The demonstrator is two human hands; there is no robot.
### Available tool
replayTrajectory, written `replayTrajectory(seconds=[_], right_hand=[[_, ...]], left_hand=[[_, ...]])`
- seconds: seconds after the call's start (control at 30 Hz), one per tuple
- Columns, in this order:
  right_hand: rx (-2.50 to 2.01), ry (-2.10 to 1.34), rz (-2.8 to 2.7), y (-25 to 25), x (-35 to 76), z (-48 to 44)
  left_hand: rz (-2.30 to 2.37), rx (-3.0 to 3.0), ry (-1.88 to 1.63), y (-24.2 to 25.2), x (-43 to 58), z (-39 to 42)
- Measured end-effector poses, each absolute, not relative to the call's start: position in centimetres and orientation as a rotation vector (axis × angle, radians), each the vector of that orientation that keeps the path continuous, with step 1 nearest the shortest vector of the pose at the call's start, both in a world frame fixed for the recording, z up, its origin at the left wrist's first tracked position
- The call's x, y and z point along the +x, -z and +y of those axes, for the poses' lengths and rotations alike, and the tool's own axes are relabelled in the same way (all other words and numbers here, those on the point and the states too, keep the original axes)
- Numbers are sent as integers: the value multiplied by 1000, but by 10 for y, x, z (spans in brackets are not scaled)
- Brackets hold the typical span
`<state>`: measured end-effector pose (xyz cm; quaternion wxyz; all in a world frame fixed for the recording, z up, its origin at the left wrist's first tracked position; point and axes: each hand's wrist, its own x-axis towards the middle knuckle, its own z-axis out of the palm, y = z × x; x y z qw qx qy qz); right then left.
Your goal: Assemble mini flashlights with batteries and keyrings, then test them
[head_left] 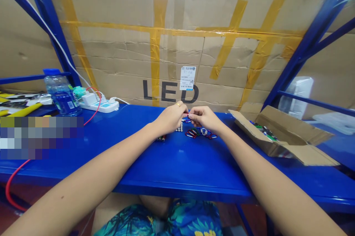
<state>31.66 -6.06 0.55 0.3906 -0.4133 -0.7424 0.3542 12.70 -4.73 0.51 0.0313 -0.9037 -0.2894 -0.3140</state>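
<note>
My left hand [172, 117] and my right hand [205, 118] meet above the blue tabletop, both closed, fingertips almost touching. A small red piece [186, 115] shows between their fingers; its kind is too small to make out. Just under the hands lies a blue carabiner-like item [186, 120], partly covered. Several coloured carabiners [198, 132] in red, green, blue and silver lie in a row below my right hand. Small silver pieces [180, 127] are grouped beside my left hand. Some dark, shiny small items [161, 138] are partly hidden behind my left wrist.
An open cardboard box [266, 129] holding small coloured items stands at the right. At the left are a bottle with blue liquid [61, 93], a power strip [101, 106] and a red cable [97, 108]. A large taped cardboard sheet [124, 55] rises behind the table [183, 169].
</note>
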Motion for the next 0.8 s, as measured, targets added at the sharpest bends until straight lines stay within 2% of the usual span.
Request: replayTrajectory(seconds=[0.13, 0.4, 0.63, 0.8], right_hand=[[-1017, -1025, -1859, -4, 322, -57], [-1017, -864, -1890, -4, 319, -55], [-1005, -967, -1901, -5, 320, -57], [-1009, -1008, -1898, -5, 321, -57]], left_hand=[[-841, -2819, 981, -7, 130, -53], [-914, -2758, 959, -2, 132, -47], [-1039, -2734, 850, -4, 130, -52], [-903, -2817, 944, -2, 130, -51]])
